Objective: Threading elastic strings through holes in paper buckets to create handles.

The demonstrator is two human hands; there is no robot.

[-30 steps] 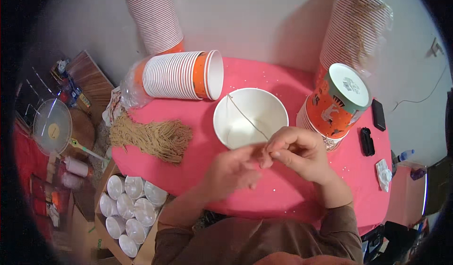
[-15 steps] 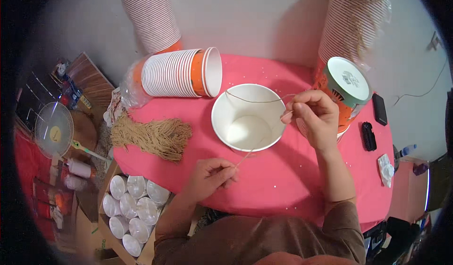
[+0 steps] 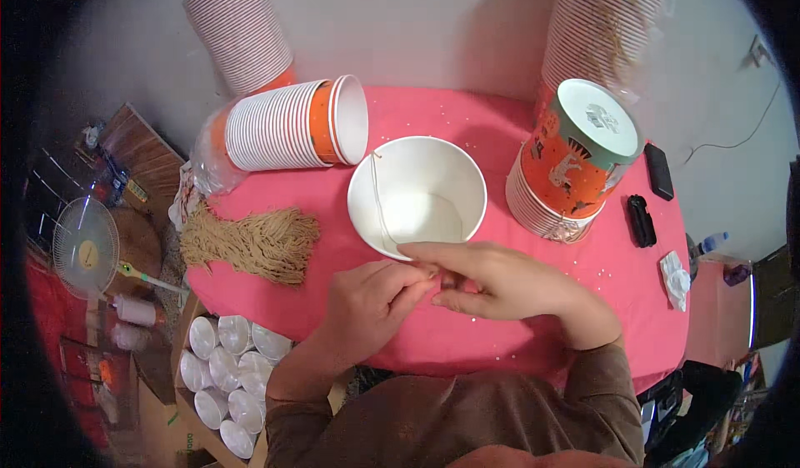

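A white paper bucket (image 3: 475,176) stands upright on the table, mouth up. A thin tan cord (image 3: 377,186) runs inside it from the far-left rim to the near rim, where its end passes under my fingers. My left hand (image 3: 367,301) is closed just in front of the near rim, its thumb and forefinger pinching the cord. From the right my right hand (image 3: 508,280) meets those fingertips. Its forefinger stretches along the rim, its thumb is lower, and its other fingers curl at the cord. The cord's end is mostly hidden between the hands.
A bundle of tan cords (image 3: 250,243) lies left on the pink tablecloth (image 3: 425,351). Behind it rests a sideways stack of buckets (image 3: 279,130). Upside-down orange buckets (image 3: 558,168) stand right. A carton (image 3: 187,401) of clear lids (image 3: 225,368) sits lower left.
My right hand has come down and left from above the bucket's right rim to my left hand. The cord, stretched across the mouth before, now hangs inside along the left wall.
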